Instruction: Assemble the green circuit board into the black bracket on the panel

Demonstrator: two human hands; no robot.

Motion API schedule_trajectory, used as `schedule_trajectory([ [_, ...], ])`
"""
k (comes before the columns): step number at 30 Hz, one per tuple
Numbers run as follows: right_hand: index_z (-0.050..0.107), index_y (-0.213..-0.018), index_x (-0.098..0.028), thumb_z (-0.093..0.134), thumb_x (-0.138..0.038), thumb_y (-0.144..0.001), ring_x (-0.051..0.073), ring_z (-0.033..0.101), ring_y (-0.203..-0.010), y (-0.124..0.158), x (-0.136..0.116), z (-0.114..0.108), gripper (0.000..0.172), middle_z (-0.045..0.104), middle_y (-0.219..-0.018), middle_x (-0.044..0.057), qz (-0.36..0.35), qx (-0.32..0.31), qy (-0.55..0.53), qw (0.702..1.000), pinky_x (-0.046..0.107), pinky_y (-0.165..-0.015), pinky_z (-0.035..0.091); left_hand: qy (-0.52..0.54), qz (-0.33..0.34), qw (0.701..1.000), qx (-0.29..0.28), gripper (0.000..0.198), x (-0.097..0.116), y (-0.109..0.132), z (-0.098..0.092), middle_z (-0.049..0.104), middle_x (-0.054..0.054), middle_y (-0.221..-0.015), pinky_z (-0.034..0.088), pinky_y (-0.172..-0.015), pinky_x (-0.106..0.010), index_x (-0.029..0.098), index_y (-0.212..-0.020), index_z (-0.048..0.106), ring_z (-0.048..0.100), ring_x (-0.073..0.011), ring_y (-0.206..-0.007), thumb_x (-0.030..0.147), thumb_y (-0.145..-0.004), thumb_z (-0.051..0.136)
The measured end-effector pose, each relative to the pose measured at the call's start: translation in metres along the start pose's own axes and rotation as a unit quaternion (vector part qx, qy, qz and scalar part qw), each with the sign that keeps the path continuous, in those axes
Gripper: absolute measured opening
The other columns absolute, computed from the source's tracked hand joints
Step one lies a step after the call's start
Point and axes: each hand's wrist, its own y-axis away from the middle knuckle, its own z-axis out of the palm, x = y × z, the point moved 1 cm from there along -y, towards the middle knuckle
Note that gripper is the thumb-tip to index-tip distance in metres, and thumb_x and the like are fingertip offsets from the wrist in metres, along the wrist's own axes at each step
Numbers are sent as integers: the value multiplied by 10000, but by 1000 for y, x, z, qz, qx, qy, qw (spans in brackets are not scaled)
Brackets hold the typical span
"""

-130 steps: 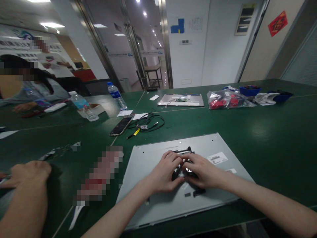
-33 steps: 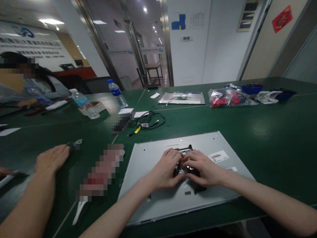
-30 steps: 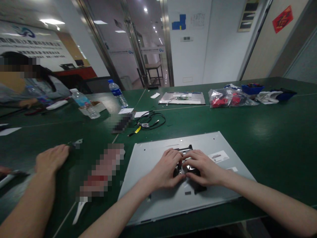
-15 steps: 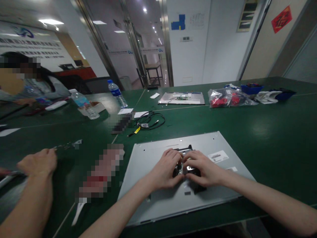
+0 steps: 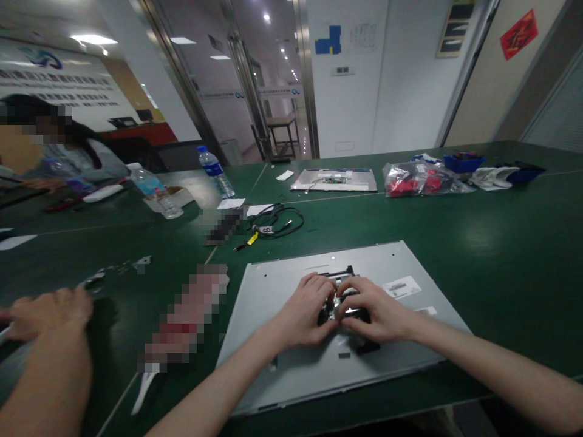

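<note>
A grey metal monitor back panel (image 5: 291, 358) lies flat on the green table (image 5: 478, 243) in front of me. At its middle sits a small black part (image 5: 346, 312) with a shiny spot. My left hand (image 5: 304, 312) and my right hand (image 5: 373, 308) meet over this part, fingers curled and pinched on it from both sides. Most of the part is hidden under my fingers. A white label (image 5: 401, 286) sits on the panel just right of my right hand.
A co-worker's hand and forearm (image 5: 50, 315) rest at the left. A black cable (image 5: 273, 221), two water bottles (image 5: 216, 173), a second panel (image 5: 334, 180), a plastic bag of red parts (image 5: 419, 181) and a blue tray (image 5: 464, 162) lie farther back.
My hands stay on the black part with only small finger shifts. The co-worker's hand at the left pulled back toward the near left edge.
</note>
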Motion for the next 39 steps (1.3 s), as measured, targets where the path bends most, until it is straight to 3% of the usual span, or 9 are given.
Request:
schedule_trajectory([
  [7, 667, -991, -198, 652, -163, -838, 214, 567, -1001, -1, 3, 4, 158, 647, -1019, 56, -16, -7, 22, 1000, 410, -919, 429, -3, 3, 1000, -5, 261, -1, 1, 1, 561, -66, -1048, 338, -1047, -494, 212, -967, 498, 508, -263, -1003, 346, -804, 652],
  [30, 579, -1103, -191, 675, -193, -822, 234, 499, -1142, 2, 10, 10, 297, 575, -1210, 93, -5, -4, 61, 998, 434, -1009, 397, -12, 11, 1000, 8, 225, 1, 0, 0, 555, -62, -997, 358, -1035, -483, 209, -945, 490, 504, -259, -998, 347, -823, 619],
  [39, 573, -976, -195, 635, -158, -850, 242, 494, -1162, 1, 8, 9, 144, 549, -1250, 100, 8, 11, 70, 997, 435, -991, 417, -19, 14, 1000, -1, 278, 3, 0, -2, 562, -78, -1092, 343, -1058, -499, 204, -1045, 540, 499, -269, -1053, 335, -817, 633],
])
